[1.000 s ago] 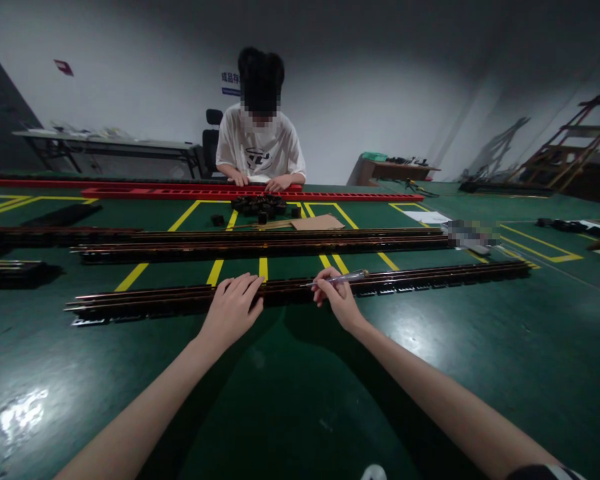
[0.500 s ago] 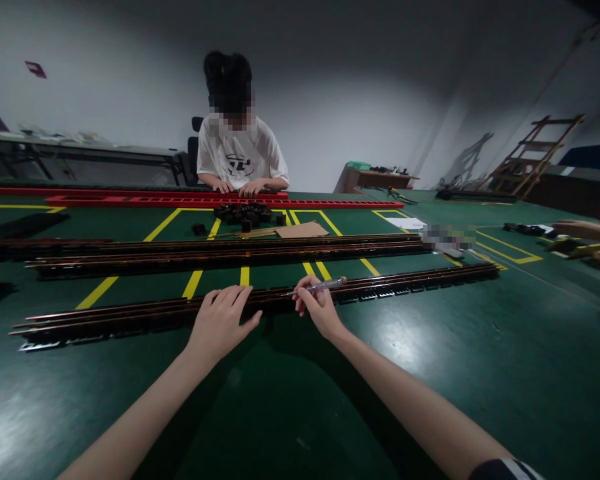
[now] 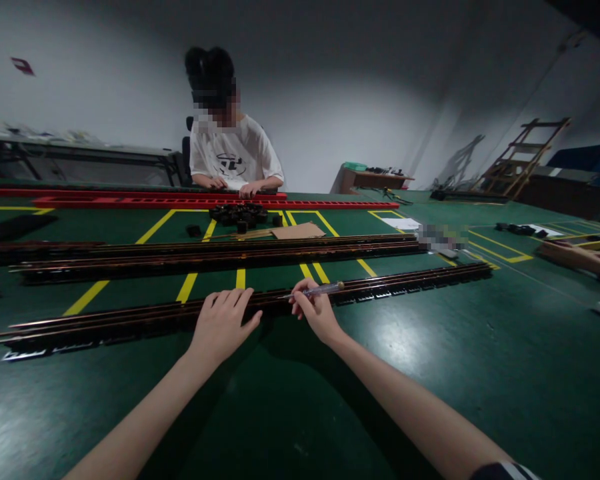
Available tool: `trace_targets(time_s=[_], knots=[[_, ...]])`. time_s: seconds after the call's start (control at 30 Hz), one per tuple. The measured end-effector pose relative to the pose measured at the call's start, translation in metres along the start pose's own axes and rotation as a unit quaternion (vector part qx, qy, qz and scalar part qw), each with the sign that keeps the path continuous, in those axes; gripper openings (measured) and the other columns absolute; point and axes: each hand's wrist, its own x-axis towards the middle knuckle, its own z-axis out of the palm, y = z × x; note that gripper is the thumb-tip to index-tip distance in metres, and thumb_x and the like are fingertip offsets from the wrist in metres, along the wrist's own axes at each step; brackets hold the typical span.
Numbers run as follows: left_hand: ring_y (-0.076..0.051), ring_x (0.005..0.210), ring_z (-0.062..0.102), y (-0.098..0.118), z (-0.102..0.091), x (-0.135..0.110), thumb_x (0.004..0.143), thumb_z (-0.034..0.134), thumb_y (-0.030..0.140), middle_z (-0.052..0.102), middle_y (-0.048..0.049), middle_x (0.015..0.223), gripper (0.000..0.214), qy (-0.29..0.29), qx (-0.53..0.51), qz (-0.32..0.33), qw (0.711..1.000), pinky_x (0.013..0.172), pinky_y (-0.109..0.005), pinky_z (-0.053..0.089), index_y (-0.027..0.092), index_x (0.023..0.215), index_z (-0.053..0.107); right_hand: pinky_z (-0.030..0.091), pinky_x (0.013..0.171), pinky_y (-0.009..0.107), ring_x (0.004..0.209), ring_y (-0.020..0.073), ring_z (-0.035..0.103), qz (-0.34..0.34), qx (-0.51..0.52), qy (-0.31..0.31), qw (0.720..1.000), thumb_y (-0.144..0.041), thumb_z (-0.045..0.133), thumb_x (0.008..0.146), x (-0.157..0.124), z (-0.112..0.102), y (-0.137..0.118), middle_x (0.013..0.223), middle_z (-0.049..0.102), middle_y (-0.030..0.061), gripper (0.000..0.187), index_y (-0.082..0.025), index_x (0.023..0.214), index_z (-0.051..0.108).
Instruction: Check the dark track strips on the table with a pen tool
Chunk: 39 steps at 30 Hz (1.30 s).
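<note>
**Screwdriver over the long strip, between two hands**

The near strip [image 3: 275, 300] lies crosswise directly in front of both hands, its long axis running left to right, with the right end angled a little farther away. Both hands are at about its middle, so neither is plainly nearer. The left hand [image 3: 225, 319] is spread palm down over it, fingers pointing away and thumb out toward the right; it grips nothing that shows. The right hand [image 3: 313, 307] pinches a screwdriver [image 3: 325, 289] between thumb and fingers. The tool lies nearly along the strip, its handle end to the right and its thin tip toward the left hand, over the stretch between the hands. Whether the tip touches the strip cannot be told.

Beyond the hands a second strip [image 3: 220, 255] lies roughly parallel, well apart from the first. Past that, ahead of the right hand, is a piece of cardboard [image 3: 299, 231], with a pile of black blocks [image 3: 243, 214] behind and left of it. Farther off, a red frame [image 3: 180, 202] runs crosswise before a seated person [image 3: 230, 157].
</note>
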Motion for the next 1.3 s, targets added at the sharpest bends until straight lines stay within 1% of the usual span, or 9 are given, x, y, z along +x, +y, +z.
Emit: trace_targets(time_s=[0.17, 0.4, 0.57, 0.7, 0.9, 1.03, 1.3], knots=[[-0.030, 0.100, 0.059, -0.0001, 0.0015, -0.0003, 0.088, 0.037, 0.044, 0.065, -0.0165, 0.109, 0.050, 0.001, -0.012, -0.007, 1.000, 0.089, -0.048, 0.042, 0.010, 0.116, 0.059, 0.038, 0.040, 0.016, 0.050, 0.0076, 0.053, 0.005, -0.003, 0.002, 1.000, -0.026, 0.052, 0.080, -0.0005, -0.0003, 0.0002, 0.065, 0.055, -0.0041, 0.006, -0.020, 0.078, 0.049], [-0.030, 0.100, 0.059, -0.0004, 0.0018, -0.0002, 0.088, 0.035, 0.043, 0.065, -0.0168, 0.109, 0.049, -0.001, -0.015, -0.005, 1.000, 0.089, -0.049, 0.042, 0.010, 0.116, 0.059, 0.039, 0.041, 0.017, 0.052, 0.0082, 0.053, -0.004, -0.014, -0.005, 1.000, -0.027, 0.052, 0.080, -0.0002, -0.0016, 0.0011, 0.068, 0.055, -0.0036, 0.007, -0.021, 0.079, 0.050], [-0.030, 0.101, 0.059, -0.0004, 0.0015, -0.0001, 0.088, 0.036, 0.044, 0.064, -0.0178, 0.110, 0.052, -0.007, -0.010, -0.005, 1.000, 0.089, -0.049, 0.042, 0.008, 0.116, 0.059, 0.038, 0.041, 0.017, 0.051, 0.0081, 0.052, -0.004, -0.020, -0.004, 1.000, -0.027, 0.052, 0.080, -0.0004, -0.0011, -0.0012, 0.066, 0.054, -0.0039, 0.008, -0.020, 0.078, 0.049], [-0.030, 0.101, 0.059, 0.0000, 0.0001, 0.0001, 0.088, 0.036, 0.042, 0.065, -0.0173, 0.109, 0.050, -0.007, -0.005, -0.003, 1.000, 0.089, -0.048, 0.042, 0.008, 0.116, 0.059, 0.038, 0.041, 0.017, 0.051, 0.0079, 0.053, -0.003, -0.022, -0.003, 1.000, -0.028, 0.051, 0.081, -0.0009, -0.0007, -0.0011, 0.066, 0.054, -0.0036, 0.008, -0.020, 0.079, 0.049], [-0.030, 0.099, 0.059, 0.0000, -0.0001, 0.0000, 0.088, 0.035, 0.041, 0.065, -0.0163, 0.109, 0.047, 0.003, -0.001, -0.002, 1.000, 0.089, -0.048, 0.042, 0.011, 0.115, 0.060, 0.038, 0.040, 0.017, 0.050, 0.0083, 0.053, 0.007, 0.011, 0.012, 1.000, -0.029, 0.053, 0.078, -0.0014, 0.0010, -0.0024, 0.064, 0.055, -0.0037, 0.009, -0.020, 0.077, 0.050], [-0.029, 0.100, 0.059, -0.0002, 0.0009, 0.0005, 0.088, 0.036, 0.042, 0.065, -0.0164, 0.109, 0.049, -0.005, -0.010, -0.004, 1.000, 0.089, -0.048, 0.042, 0.010, 0.116, 0.059, 0.039, 0.040, 0.018, 0.051, 0.0087, 0.054, 0.018, 0.024, 0.024, 0.999, -0.030, 0.056, 0.077, -0.0021, 0.0012, -0.0051, 0.065, 0.056, -0.0030, 0.011, -0.020, 0.076, 0.051], [-0.029, 0.102, 0.058, -0.0004, 0.0011, 0.0006, 0.088, 0.037, 0.042, 0.064, -0.0168, 0.111, 0.049, -0.017, -0.009, -0.010, 1.000, 0.091, -0.049, 0.041, 0.008, 0.118, 0.058, 0.040, 0.041, 0.018, 0.051, 0.0089, 0.055, 0.013, 0.033, 0.043, 0.998, -0.028, 0.056, 0.078, -0.0036, -0.0010, -0.0051, 0.064, 0.059, -0.0021, 0.010, -0.019, 0.075, 0.052]])
